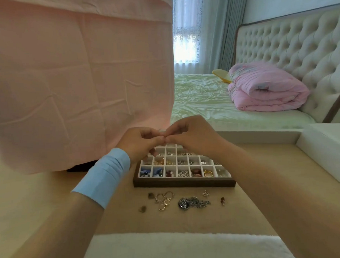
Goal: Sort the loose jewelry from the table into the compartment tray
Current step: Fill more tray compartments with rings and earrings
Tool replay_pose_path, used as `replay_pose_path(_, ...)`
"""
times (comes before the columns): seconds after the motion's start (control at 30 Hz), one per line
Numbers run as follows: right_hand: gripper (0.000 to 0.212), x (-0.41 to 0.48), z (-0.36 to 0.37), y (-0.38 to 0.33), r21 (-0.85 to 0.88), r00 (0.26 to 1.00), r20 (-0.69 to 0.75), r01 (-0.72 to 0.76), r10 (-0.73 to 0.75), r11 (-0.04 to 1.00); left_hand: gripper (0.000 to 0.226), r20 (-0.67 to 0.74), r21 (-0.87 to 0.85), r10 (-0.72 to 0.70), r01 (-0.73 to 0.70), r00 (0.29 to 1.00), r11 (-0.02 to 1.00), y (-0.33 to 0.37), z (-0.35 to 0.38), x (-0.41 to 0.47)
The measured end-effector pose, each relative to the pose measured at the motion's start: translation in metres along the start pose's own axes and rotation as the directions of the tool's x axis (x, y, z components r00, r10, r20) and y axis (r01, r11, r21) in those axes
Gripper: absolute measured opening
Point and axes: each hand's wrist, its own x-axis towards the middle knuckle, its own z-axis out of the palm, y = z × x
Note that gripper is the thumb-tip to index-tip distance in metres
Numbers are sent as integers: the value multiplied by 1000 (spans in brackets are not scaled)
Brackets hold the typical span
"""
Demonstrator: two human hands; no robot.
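Note:
A dark wooden compartment tray (pixel 184 182) with white cells stands on the beige table, with beads, rings and charms lying in many cells. My left hand (pixel 139 143) and my right hand (pixel 189 134) are raised above the tray's far part, fingertips meeting and pinching a tiny piece (pixel 164 137) too small to identify. Loose jewelry lies in front of the tray: gold rings (pixel 164 200), a silver chain with a round pendant (pixel 193 203), a butterfly charm (pixel 205 193), a small red piece (pixel 223 200) and two dark charms (pixel 142 209).
A pink cloth (pixel 75 84) hangs over something tall at the left back. A white block (pixel 328 151) sits at the table's right edge. White fluffy fabric (pixel 180 247) lies nearest me. Beyond the table is a bed with a folded pink quilt (pixel 265 89).

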Motion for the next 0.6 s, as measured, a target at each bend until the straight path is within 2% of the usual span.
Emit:
replay_pose_path(0.13, 9, 40, 10, 1, -101, 999, -9, 51, -52, 994, 5, -20, 46, -21, 22, 1000, 999, 1, -17, 25)
replay_pose_path(0.27, 4, 65, 19, 10, -162, 997, 55, 59, -51, 985, 11, -19, 47, -31, 32, 999, 998, -12, -23, 39)
replay_pose_path(0.33, 1, 73, 23, 15, -155, 995, 94, 58, -44, 986, 12, -12, 40, -38, 38, 999, 998, -23, -25, 44)
replay_pose_path(0.5, 5, 89, 32, 25, -66, 979, 195, 69, -55, 995, 9, -28, -198, -140, 132, 990, 971, -47, -25, 50)
replay_pose_path(0.6, 8, 93, 36, 30, -59, 973, 228, 60, -45, 996, 13, -72, -100, -142, 135, 987, 986, -56, -26, 48)
